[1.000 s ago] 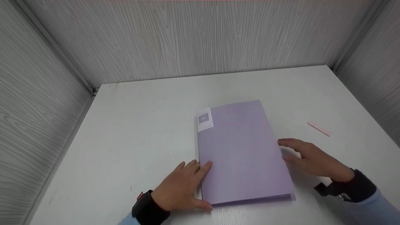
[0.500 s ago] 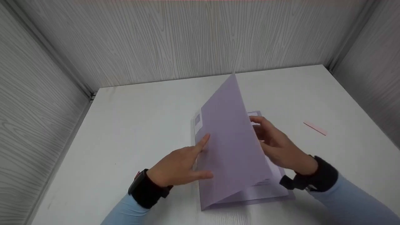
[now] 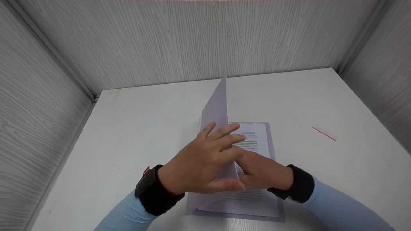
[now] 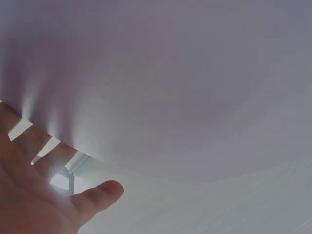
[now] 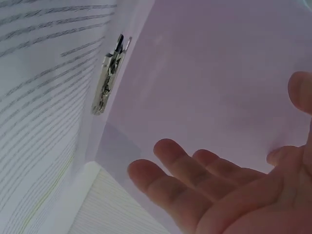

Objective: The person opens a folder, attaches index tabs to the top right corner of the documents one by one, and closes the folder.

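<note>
A light purple folder lies on the table with its front cover raised nearly upright. Printed pages, one with green highlighted lines, lie inside on the back cover. On the cover's outer side is my left hand, fingers spread and reaching past its free edge. My right hand is on the inner side, over the pages, its fingers hidden there in the head view. In the right wrist view its fingers are loosely extended by the inner cover, and a metal clip shows at the spine.
A thin pink strip with a red edge lies to the right of the folder on the white table. Wood-grain panels wall the table at the back and on both sides.
The front cover has swung up from closed to nearly upright. My right hand has moved left from the folder's right edge to inside it; my left hand has risen along the cover's outer side.
</note>
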Action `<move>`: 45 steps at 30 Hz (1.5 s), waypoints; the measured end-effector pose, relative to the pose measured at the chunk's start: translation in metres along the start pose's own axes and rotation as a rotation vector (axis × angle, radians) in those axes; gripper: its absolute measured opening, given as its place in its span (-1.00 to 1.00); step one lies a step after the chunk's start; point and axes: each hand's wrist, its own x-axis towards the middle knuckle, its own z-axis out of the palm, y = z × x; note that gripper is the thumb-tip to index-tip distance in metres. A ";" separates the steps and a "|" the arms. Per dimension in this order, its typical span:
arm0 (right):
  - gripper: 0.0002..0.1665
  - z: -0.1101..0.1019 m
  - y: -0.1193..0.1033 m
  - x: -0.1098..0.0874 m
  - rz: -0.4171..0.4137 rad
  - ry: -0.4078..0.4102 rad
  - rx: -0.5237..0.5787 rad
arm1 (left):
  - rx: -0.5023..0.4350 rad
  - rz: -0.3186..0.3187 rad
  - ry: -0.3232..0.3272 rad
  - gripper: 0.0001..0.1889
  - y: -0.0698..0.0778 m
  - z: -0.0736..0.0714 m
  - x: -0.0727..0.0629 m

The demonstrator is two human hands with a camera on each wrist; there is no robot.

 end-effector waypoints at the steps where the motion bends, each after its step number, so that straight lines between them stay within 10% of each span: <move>1: -0.26 0.001 0.003 -0.001 0.004 -0.030 -0.035 | 0.011 0.019 -0.003 -0.36 0.000 0.001 0.001; 11: -0.38 0.007 0.026 -0.017 0.187 -0.384 -0.301 | -0.131 -0.027 0.132 -0.35 -0.018 -0.012 -0.012; 23: -0.41 -0.009 0.042 -0.048 0.230 -0.398 -0.382 | -0.193 -0.184 0.281 -0.35 -0.055 -0.053 -0.068; 30: -0.40 -0.017 0.049 -0.058 0.356 -0.345 -0.290 | -0.181 -0.476 0.057 -0.81 -0.074 -0.071 -0.111; 39: -0.42 -0.018 0.051 -0.059 0.360 -0.311 -0.271 | -0.233 -0.886 -0.341 -0.35 -0.095 -0.064 -0.176; 45: -0.41 -0.018 0.052 -0.060 0.346 -0.315 -0.270 | -0.231 -0.972 -0.517 -0.15 -0.098 -0.031 -0.193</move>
